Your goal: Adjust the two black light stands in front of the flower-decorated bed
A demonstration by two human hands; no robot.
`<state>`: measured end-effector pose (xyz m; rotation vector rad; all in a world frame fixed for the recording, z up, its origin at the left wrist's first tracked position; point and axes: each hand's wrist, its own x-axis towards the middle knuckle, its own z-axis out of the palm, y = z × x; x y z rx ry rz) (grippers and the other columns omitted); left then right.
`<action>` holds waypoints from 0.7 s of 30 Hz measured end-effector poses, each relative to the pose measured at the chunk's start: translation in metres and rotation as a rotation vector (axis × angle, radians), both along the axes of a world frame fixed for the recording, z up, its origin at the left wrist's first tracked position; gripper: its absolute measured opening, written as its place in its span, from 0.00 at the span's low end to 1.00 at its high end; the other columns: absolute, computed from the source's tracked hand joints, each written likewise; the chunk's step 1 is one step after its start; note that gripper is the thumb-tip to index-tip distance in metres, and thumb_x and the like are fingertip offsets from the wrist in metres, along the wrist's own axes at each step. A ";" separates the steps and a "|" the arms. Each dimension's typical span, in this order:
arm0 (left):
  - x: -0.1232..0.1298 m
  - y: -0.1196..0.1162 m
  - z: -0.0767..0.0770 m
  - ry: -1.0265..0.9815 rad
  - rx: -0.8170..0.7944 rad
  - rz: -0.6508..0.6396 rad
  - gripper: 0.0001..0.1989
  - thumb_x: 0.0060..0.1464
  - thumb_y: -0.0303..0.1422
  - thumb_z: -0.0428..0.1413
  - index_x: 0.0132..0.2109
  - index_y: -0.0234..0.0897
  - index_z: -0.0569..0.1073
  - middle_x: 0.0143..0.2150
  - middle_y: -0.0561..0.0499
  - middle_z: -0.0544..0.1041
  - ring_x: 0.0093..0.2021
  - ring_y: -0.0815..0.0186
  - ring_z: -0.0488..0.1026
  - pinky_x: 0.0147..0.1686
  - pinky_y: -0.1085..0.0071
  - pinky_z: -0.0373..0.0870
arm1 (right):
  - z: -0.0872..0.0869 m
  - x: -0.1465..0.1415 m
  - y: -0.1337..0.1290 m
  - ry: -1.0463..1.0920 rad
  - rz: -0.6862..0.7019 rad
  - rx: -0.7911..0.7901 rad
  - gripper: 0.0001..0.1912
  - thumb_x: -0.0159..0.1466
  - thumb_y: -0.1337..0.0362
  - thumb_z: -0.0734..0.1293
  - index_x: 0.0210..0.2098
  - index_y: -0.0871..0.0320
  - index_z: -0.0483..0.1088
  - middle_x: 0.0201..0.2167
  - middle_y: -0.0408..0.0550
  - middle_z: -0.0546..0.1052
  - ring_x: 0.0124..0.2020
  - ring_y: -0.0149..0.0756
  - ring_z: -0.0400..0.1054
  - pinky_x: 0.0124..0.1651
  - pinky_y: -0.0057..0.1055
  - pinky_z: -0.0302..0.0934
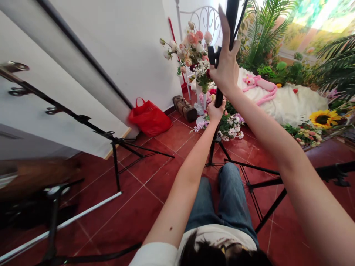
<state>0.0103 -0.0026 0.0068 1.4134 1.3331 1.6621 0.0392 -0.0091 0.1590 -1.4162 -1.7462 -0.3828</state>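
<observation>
A black light stand [232, 16] rises in front of me on spread legs, its pole slightly tilted. Low on the pole, my left hand [216, 112] is wrapped around the tube. Higher up, beside a black clamp knob [213, 55], is my right hand [226, 68]. One of its fingers stretches straight up along the left of the pole and another digit lies to the right, with the pole passing between them. Its remaining fingers are partly hidden near the knob.
More black stands [113, 140] stand left and right, their legs across the red tiled floor [163, 162]. A red bag [149, 117] leans by the wall. Artificial flowers [194, 42], a pink plush toy [263, 87] on white cloth and a sunflower [323, 119] fill the far right.
</observation>
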 end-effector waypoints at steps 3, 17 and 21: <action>-0.005 -0.003 -0.016 0.040 -0.010 -0.069 0.13 0.51 0.43 0.63 0.32 0.38 0.74 0.27 0.50 0.78 0.34 0.61 0.79 0.38 0.69 0.74 | -0.012 -0.002 -0.008 -0.048 0.053 -0.036 0.37 0.70 0.67 0.60 0.71 0.61 0.35 0.58 0.63 0.59 0.45 0.45 0.75 0.46 0.41 0.72; -0.003 -0.008 -0.057 0.014 -0.070 -0.094 0.16 0.44 0.28 0.65 0.41 0.38 0.70 0.38 0.47 0.81 0.44 0.59 0.80 0.46 0.66 0.74 | -0.113 0.026 -0.003 -0.078 0.226 -0.051 0.24 0.71 0.62 0.58 0.65 0.53 0.53 0.61 0.60 0.60 0.60 0.51 0.64 0.54 0.45 0.69; -0.001 -0.004 -0.066 -0.030 -0.010 -0.112 0.17 0.44 0.27 0.63 0.42 0.39 0.69 0.39 0.48 0.80 0.46 0.58 0.79 0.47 0.65 0.74 | -0.122 0.031 0.005 0.001 0.348 -0.045 0.22 0.71 0.61 0.57 0.64 0.52 0.56 0.61 0.58 0.61 0.61 0.49 0.63 0.61 0.50 0.65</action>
